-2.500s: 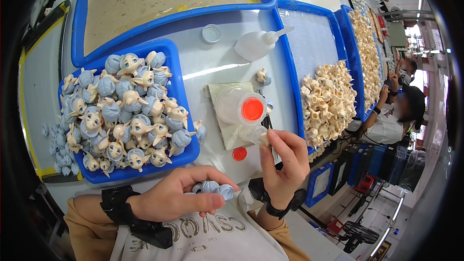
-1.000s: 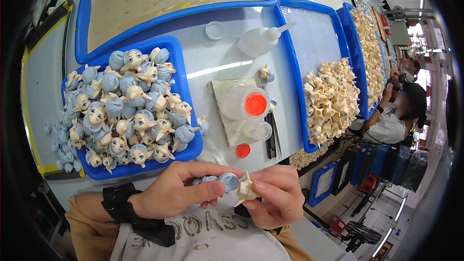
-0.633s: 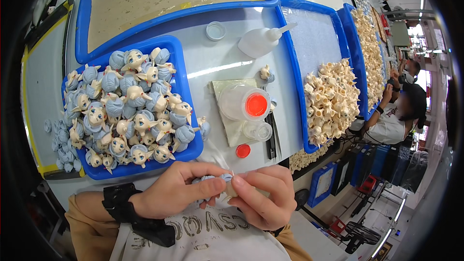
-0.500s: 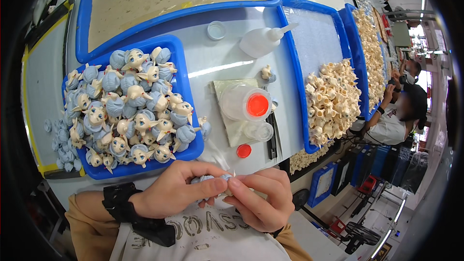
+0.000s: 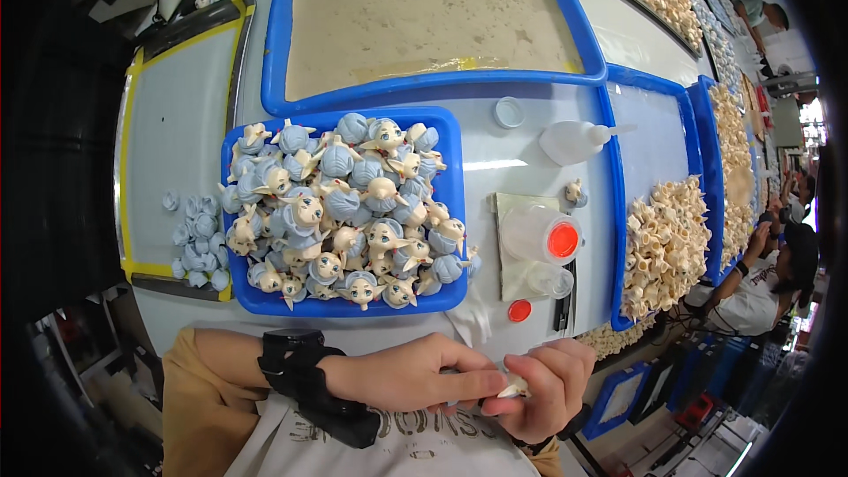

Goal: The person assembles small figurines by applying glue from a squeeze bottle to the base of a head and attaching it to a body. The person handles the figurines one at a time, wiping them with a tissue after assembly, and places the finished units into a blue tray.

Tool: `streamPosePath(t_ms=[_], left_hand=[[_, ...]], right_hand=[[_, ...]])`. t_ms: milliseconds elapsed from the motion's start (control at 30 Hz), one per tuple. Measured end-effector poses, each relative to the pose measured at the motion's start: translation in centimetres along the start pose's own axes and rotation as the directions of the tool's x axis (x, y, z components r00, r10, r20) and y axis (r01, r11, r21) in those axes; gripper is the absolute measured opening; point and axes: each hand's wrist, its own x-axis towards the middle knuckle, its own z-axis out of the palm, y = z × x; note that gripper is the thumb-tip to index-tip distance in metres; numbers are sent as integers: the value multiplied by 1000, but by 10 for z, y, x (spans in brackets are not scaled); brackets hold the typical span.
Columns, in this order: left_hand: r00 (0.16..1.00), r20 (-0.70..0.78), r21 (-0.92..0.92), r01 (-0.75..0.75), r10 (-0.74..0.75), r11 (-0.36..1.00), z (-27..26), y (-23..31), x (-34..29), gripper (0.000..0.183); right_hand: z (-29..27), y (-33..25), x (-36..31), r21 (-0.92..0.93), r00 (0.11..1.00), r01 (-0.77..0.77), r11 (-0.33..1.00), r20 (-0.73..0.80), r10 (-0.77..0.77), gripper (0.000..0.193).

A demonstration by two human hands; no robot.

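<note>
My left hand [image 5: 428, 375] and my right hand [image 5: 549, 384] meet low in the view, in front of my shirt. Between their fingertips is a small doll head [image 5: 512, 385]; a cream part of it shows, with a little blue-grey under the left fingers. Most of it is hidden by my fingers. Both hands are closed on it. Just beyond the left forearm stands a blue tray [image 5: 353, 302] heaped with finished-looking doll heads [image 5: 340, 205], cream faces under blue-grey hair.
Loose blue-grey hair pieces [image 5: 201, 243] lie left of the tray. To the right are a tub with red contents [image 5: 563, 239], a small clear cup [image 5: 551, 281], a red cap [image 5: 519, 310] and a white squeeze bottle [image 5: 574, 141]. Farther right, a bin holds cream parts [image 5: 664, 252]. Another person [image 5: 751, 296] sits beyond.
My view has swung left, so the table appears shifted rightward. The right hand has turned with its fingers curled upward, and more of the doll head's cream side shows.
</note>
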Motion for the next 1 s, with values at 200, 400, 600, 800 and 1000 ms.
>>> streamPosePath(t_ms=[200,400,600,800,1000], left_hand=[[945,-135,425,-216,297,879,-14,4,-28,26],[752,-601,-205,-473,271,857,-24,18,-53,54],[918,-304,-107,-299,255,948,-10,11,-49,47],[996,-91,-31,-17,14,999,14,29,-11,43],[981,-63,46,-183,185,982,3,17,-1,46]], right_hand=[[4,0,11,226,979,205,952,-46,-200,56],[-17,36,-2,388,979,58,920,-201,24,48],[-110,87,39,-210,943,-280,937,-241,228,18],[-90,188,151,-743,838,94,663,419,350,33],[-68,208,154,-793,782,177,583,473,405,16]])
